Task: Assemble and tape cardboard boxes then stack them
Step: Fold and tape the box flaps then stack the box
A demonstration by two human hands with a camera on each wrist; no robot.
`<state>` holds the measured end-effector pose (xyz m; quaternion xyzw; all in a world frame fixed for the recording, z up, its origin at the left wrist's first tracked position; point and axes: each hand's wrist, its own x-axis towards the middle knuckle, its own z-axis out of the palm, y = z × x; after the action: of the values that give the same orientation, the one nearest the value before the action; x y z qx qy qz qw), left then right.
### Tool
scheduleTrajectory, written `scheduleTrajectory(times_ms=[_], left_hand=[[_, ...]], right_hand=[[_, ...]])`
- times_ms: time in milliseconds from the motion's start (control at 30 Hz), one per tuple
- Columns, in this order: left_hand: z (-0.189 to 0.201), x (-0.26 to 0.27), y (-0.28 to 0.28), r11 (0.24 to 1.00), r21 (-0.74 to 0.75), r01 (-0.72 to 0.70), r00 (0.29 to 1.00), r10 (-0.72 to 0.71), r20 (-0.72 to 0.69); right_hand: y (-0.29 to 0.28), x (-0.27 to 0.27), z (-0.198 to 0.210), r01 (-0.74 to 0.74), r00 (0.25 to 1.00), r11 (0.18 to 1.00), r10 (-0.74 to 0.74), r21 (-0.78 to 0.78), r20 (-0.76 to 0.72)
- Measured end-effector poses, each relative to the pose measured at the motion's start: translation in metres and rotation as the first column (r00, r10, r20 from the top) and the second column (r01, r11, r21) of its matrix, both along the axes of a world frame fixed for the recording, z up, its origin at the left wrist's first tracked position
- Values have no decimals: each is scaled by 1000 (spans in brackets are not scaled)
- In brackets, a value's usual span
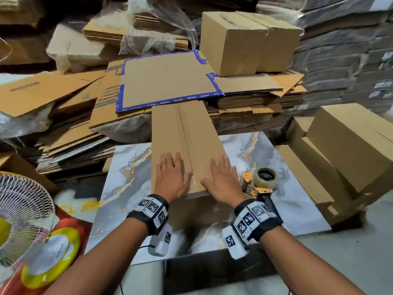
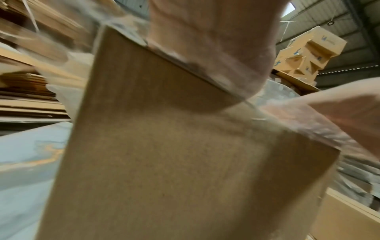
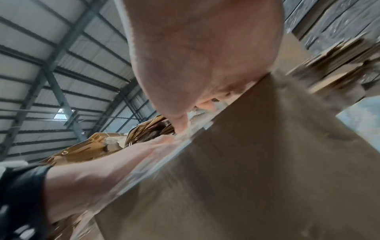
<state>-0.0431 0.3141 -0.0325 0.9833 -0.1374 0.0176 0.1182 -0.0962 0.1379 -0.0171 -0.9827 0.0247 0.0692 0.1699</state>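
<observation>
Both hands lay flat, fingers straight, on top of the cardboard box [image 1: 187,143]: the left hand [image 1: 171,177] on the left flap, the right hand [image 1: 223,180] on the right flap, thumbs nearly meeting over the centre seam, where a strip of clear tape glinted. Neither grip curled round anything; the palms simply pressed the closed flaps (the wrist views, blurred, showed only palm against the box's near edge). The box stood on the marbled desk [image 1: 125,167], its far end reaching toward the heaps behind.

Just right of the right hand, on the desk, sat the tape dispenser [image 1: 260,182], its clear roll uppermost, its handle tucked by the right wrist. Beyond the box lay flattened cartons [image 1: 255,99], topped by a sheet edged in blue tape [image 1: 163,81] with an assembled box [image 1: 248,41] on its corner. More finished boxes [image 1: 348,145] leaned in a pile to the right. At the lower left stood a fan [image 1: 21,211] beside a yellow-rimmed plate [image 1: 53,254].
</observation>
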Motion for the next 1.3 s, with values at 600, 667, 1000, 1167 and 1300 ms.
scheduleTrajectory(times_ms=[600,667,1000,1167,1300], left_hand=[[-11,5,35,988,-87,-128,991,122,-62],[-11,4,35,990,-76,-120,992,116,-51],[-9,3,36,991,-80,-104,993,100,-55],[-8,4,35,989,-95,-110,993,104,-60],[-5,3,33,991,-74,-114,992,109,-65]], right_hand=[[-25,-13,-7,219,973,962,-228,-166,-39],[-28,-15,-6,275,959,946,-284,-174,-25],[-33,-22,-9,257,964,959,-263,-118,-33],[-51,-19,-2,321,942,946,-324,-48,-85],[-19,-1,12,172,985,983,-171,-63,18]])
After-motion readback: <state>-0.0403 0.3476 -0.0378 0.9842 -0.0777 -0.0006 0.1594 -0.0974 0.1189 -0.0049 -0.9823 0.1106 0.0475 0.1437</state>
